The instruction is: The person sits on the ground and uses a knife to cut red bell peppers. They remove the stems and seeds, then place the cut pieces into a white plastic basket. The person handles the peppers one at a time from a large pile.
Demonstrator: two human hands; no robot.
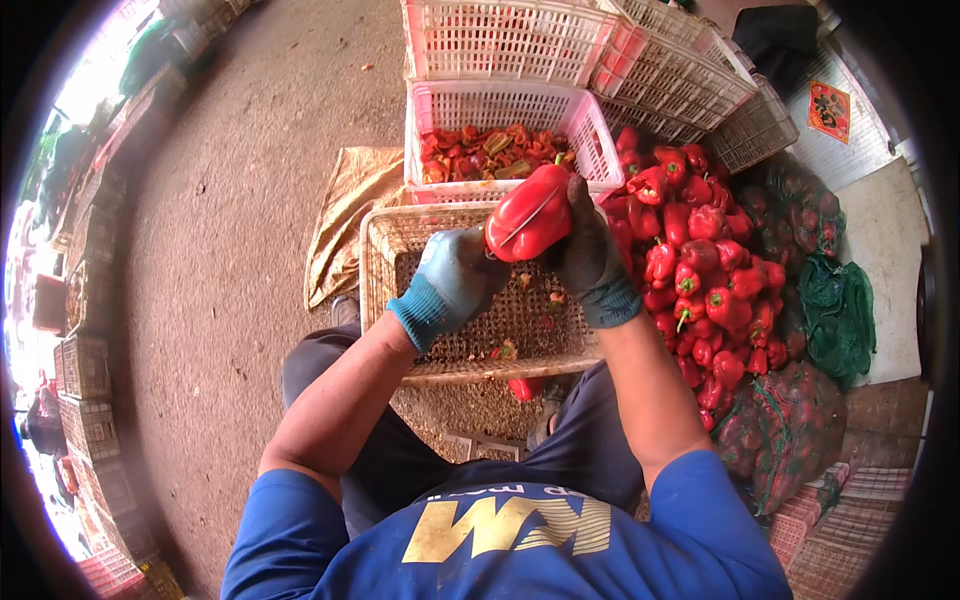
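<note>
A large red bell pepper (pixel 529 213) is held up over a shallow plastic crate (pixel 390 247), its green stem pointing away from me. My left hand (pixel 459 268), in a pale blue glove, grips the pepper's near left end. Around its right side wraps my right hand (pixel 589 244) in a dark, soiled glove. A thin, straight line runs lengthwise along the pepper; whether it is a slit or a narrow blade I cannot tell. Small pepper scraps (pixel 506 350) lie on the crate's latticed bottom. The fingers of both hands are partly hidden.
Beyond stands a pink-white crate (pixel 495 101) of red pepper pieces (pixel 491 150), with stacked crates (pixel 510 37) behind. A heap of red peppers (pixel 701 262) lies at right, beside filled mesh sacks (pixel 799 427) and green netting (pixel 836 315). A tan sack (pixel 352 217) lies on the floor at left.
</note>
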